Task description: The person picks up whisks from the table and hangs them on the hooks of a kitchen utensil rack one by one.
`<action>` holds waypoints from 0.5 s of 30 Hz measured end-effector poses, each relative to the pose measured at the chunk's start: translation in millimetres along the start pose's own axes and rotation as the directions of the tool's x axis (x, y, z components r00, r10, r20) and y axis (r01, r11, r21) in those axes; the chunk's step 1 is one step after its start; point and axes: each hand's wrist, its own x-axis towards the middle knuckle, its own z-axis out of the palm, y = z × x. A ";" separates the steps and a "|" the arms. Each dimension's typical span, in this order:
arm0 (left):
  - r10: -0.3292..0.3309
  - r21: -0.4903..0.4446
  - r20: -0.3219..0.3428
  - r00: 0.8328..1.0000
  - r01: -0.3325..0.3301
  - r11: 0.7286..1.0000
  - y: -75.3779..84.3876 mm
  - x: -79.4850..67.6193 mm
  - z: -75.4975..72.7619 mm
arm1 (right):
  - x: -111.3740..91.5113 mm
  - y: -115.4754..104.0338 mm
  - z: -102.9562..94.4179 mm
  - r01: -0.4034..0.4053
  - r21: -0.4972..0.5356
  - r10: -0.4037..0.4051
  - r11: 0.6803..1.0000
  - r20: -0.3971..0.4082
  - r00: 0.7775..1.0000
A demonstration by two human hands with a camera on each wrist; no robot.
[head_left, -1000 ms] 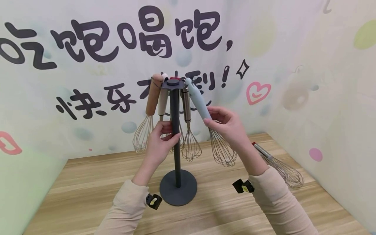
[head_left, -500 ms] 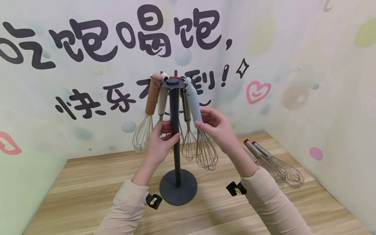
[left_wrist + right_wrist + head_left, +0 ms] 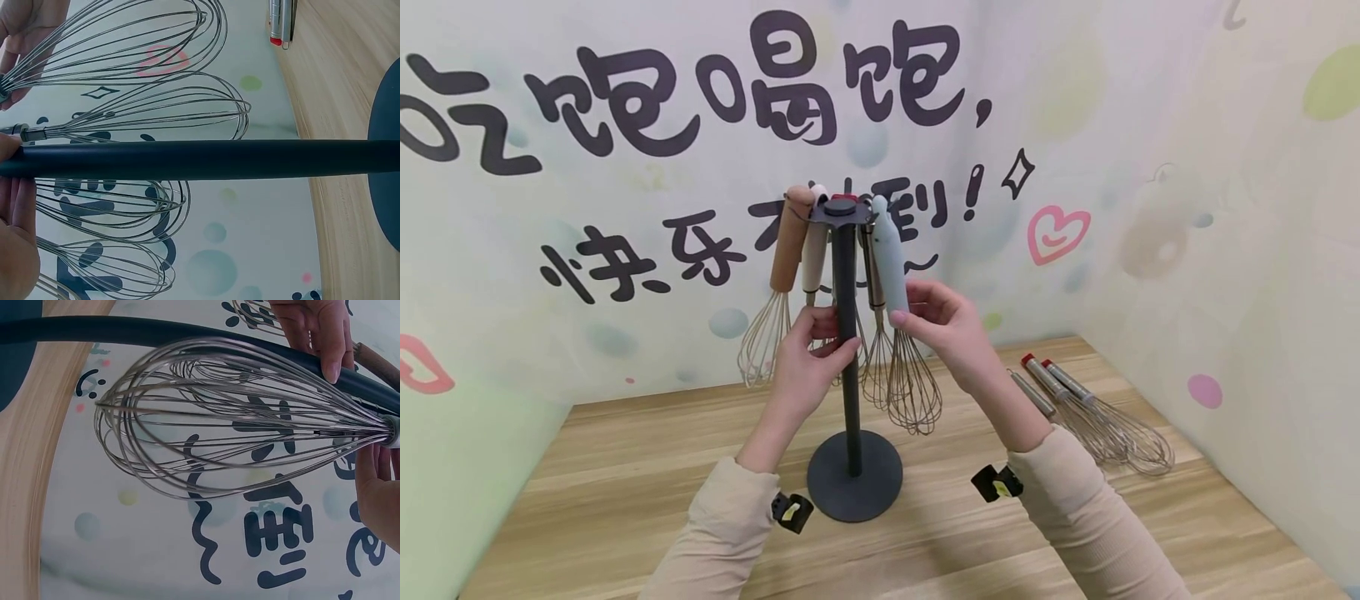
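Observation:
A dark grey stand with a round base rises in the middle of the head view. My left hand grips its post below the top hook ring. From that ring hangs a light blue-handled whisk, its top end at the ring. The thumb and fingers of my right hand hold this handle near its lower end, while its wire balloon fills much of the right wrist view. Beside it hangs a metal-handled whisk. On the left hang a brown-handled whisk and a white-handled whisk.
Red-tipped metal whisks lie on the wooden table at the right, and another metal handle is next to them, partly behind the right forearm. A printed wall sheet stands close behind the stand.
My right hand has brought the light blue-handled whisk leftward, from slanting outward to hanging nearly upright near the post. More of the whisks on the table shows. The left hand stays on the post.

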 end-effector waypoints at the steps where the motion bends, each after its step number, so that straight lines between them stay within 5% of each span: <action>1: -0.004 -0.001 0.001 1.000 0.004 1.000 0.4 0.2 0.0 | 0.3 0.1 0.1 -0.001 0.003 0.001 1.000 0.001 1.000; 15: -0.018 0.010 -0.009 1.000 0.018 1.000 3.2 -0.4 0.4 | -1.2 4.6 1.5 -0.022 -0.006 0.022 1.000 0.023 0.999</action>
